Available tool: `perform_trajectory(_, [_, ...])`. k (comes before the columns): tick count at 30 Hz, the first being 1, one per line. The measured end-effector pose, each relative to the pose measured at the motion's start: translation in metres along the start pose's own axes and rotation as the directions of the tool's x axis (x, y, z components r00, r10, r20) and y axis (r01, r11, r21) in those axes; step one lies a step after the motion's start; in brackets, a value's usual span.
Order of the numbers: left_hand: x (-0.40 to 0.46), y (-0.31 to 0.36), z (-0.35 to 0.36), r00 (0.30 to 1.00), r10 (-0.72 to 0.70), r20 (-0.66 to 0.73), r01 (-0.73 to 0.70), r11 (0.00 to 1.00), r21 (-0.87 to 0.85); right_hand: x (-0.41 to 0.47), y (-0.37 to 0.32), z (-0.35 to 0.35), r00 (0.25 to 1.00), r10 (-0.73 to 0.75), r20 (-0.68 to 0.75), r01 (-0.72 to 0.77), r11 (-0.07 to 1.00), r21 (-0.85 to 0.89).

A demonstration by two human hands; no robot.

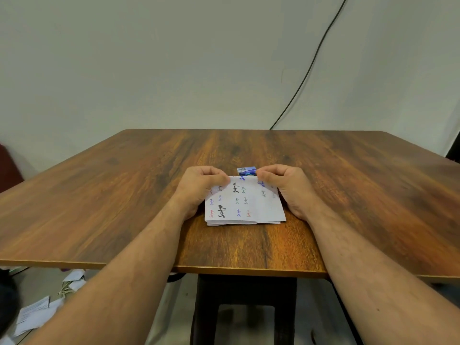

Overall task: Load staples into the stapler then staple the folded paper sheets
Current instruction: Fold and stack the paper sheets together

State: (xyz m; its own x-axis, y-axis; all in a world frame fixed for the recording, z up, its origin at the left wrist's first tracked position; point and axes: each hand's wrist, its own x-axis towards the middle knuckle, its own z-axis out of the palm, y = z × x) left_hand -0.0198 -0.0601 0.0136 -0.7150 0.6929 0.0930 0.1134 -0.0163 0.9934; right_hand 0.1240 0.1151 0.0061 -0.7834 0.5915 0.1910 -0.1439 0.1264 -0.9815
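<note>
Both forearms reach to 12 o'clock, each hand's grip, left and right, pinched on the paper's far edge on the desk, squaring sheets; staple box beyond likely needs opening next, stapler unseen.

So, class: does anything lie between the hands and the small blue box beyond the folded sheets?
Nothing visible does. The left hand and right hand pinch the far edge of the folded sheets, and the small blue box sits on the table just past that edge, between the fingertips.

Both forearms are bare to the elbow, lightly haired, with no sleeves, watch or rings; the left hand and right hand wear no gloves.
</note>
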Motion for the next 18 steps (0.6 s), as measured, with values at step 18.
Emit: perform_trajectory(18, [-0.007, 0.007, 0.011, 0.996, -0.016, 0.089, -0.007, 0.967, 0.255, -0.010, -0.010, 0.008, 0.998, 0.052, 0.047, -0.036, 0.957, -0.287])
